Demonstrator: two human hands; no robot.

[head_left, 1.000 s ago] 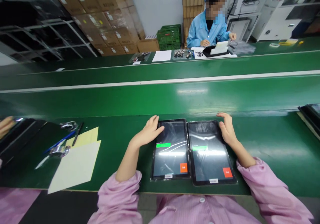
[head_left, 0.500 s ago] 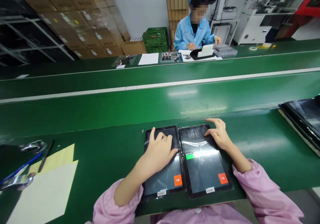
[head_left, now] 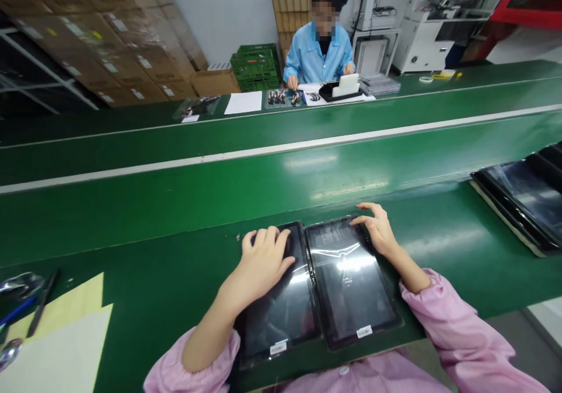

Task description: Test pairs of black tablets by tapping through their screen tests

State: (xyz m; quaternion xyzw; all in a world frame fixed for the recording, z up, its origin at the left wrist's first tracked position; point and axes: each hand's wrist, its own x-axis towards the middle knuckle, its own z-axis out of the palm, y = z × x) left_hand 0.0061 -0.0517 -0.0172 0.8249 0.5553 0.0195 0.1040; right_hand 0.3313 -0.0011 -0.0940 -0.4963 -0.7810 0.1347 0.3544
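Two dark tablets lie side by side on the green bench, each with a white label at its near edge. Over the upper part of the left tablet [head_left: 281, 308] rests my left hand [head_left: 261, 261], palm down, fingers apart and slightly curled, covering its upper left corner. At the upper right corner of the right tablet [head_left: 353, 293] is my right hand [head_left: 381, 232], its fingers spread and a fingertip at the screen near the top edge. Both screens look dark with light reflections. Neither hand grips anything.
Yellow and white paper sheets [head_left: 65, 352] with a black pen [head_left: 44, 302] lie at left. A stack of dark panels [head_left: 522, 200] sits at right. Across the raised green strip, a person in blue [head_left: 319, 56] works beside a black tray [head_left: 340, 91] and small parts.
The red "Fail" boxes and the green bar have gone from the screens. My left hand's index finger has lowered from its raised pose. The view has shifted slightly.
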